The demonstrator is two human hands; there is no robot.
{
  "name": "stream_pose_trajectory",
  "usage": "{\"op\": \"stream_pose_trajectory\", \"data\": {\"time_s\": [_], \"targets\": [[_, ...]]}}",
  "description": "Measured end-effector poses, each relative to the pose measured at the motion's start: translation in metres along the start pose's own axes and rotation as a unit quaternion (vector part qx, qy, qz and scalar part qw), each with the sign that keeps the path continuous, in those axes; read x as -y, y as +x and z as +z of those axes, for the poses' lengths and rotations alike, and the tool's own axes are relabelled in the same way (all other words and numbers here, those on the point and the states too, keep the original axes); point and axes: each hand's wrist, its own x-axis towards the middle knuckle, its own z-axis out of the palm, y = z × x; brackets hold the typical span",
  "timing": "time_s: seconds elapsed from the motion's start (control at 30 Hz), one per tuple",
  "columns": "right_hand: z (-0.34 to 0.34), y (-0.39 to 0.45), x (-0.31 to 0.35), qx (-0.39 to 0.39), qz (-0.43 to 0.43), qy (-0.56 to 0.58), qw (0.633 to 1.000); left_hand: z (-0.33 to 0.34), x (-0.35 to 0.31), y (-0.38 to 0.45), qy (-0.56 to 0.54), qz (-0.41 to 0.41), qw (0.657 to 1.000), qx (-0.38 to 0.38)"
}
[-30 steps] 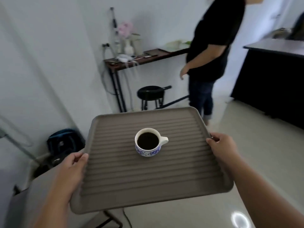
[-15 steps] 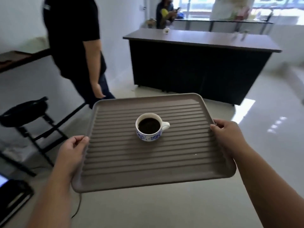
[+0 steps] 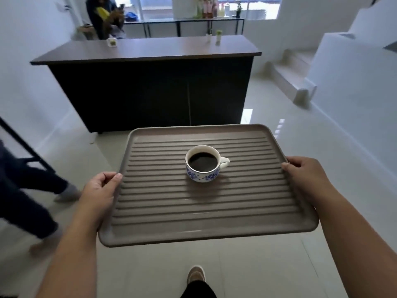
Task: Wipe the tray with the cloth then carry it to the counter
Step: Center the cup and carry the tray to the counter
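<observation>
My left fingers (image 3: 111,177) curl over the left rim and my right fingers (image 3: 289,166) over the right rim of the tray (image 3: 193,211), gripping it level in the lower middle of the frame with a full cup (image 3: 203,163) of dark coffee standing near its centre. To carry it well I judge I should keep both hands at equal height and step smoothly toward the counter (image 3: 146,50), which fills the upper middle, so the coffee does not slop. Compared with half a second ago, the counter is now squarely ahead, and the bystander's legs (image 3: 28,190) are at the left edge.
</observation>
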Motion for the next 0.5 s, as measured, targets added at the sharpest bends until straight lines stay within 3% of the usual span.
{"op": "stream_pose_trajectory", "data": {"time_s": [0.5], "targets": [[-0.003, 0.265, 0.017, -0.086, 0.061, 0.004, 0.994, 0.202, -0.073, 0.28, 0.015, 0.027, 0.995, 0.099]]}}
